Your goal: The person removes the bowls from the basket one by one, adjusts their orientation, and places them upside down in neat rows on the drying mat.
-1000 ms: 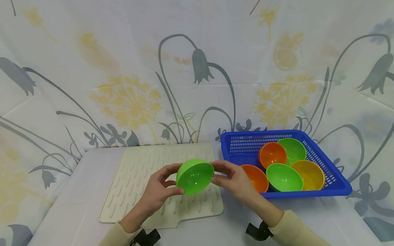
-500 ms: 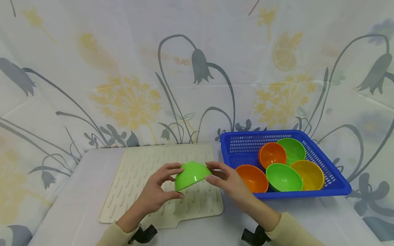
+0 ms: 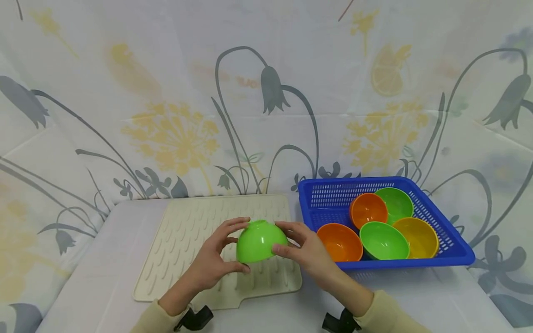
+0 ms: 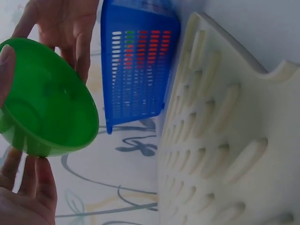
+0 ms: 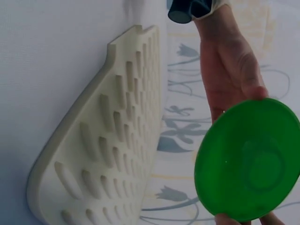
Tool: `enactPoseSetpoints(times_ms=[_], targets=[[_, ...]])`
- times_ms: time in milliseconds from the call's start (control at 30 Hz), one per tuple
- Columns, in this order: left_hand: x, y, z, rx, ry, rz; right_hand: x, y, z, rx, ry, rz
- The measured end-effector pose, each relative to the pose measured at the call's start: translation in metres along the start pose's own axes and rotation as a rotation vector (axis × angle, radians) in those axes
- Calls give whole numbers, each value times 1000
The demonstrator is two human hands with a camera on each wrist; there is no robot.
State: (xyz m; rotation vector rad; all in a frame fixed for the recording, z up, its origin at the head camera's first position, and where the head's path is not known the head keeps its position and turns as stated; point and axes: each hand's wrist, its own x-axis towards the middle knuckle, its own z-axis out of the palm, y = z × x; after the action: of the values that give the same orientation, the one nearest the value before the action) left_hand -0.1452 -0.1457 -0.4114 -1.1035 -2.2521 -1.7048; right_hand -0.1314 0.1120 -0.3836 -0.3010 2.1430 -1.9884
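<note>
Both hands hold a green bowl in the air over the cream drying mat. In the head view its outside and base face up, and the wrist views show its hollow inside. My left hand grips it from the left, thumb low at the rim and fingers by the base. From the right, my right hand holds it with the thumb on the near wall and fingers behind. Part of the right fingers is hidden by the bowl in the right wrist view.
A blue perforated basket stands to the right of the mat. In it lie an orange bowl, a smaller orange bowl, green bowls and a yellow bowl. A flower-patterned cloth hangs behind the table.
The bowl has turned over from showing its inside to showing its outside and base in the head view. The right hand has shifted slightly left, its thumb now on the near wall.
</note>
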Motion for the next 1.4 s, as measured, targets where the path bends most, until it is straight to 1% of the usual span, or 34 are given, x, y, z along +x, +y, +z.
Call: enactPoseSetpoints(times_ms=[67,167,300,400,500,567,700,800,900,967,1067,1167,1267,1400], targets=[[0,0,-1,-52,6,-63,0,1,1,26,0,-21],[0,0,-2,-89,18,-149,1,4,1,65,0,-68],[-1,0,-4,-114,22,-240,1,8,3,101,2,-145],[-1,-1,-5,-140,6,-298,1,10,6,119,4,-190],[-2,-3,-7,-167,-14,-339,1,12,9,132,10,-215],[-2,-4,-8,-172,-27,-349,2,13,12,137,14,-226],[-5,-7,-11,-171,-41,-336,3,16,18,118,22,-238],[-7,-9,-12,-168,-31,-337,5,19,25,76,46,-231],[-8,-12,-10,-149,-1,-371,10,23,32,40,70,-215],[-8,-13,-8,-126,26,-404,13,24,37,22,81,-211],[-8,-14,-5,-84,75,-434,18,26,44,-11,90,-193],[-9,-13,-5,-38,127,-451,23,28,50,-26,98,-171],[-9,-14,-7,6,173,-472,29,31,56,6,116,-129],[-10,-21,-14,43,215,-496,42,35,65,45,172,-27]])
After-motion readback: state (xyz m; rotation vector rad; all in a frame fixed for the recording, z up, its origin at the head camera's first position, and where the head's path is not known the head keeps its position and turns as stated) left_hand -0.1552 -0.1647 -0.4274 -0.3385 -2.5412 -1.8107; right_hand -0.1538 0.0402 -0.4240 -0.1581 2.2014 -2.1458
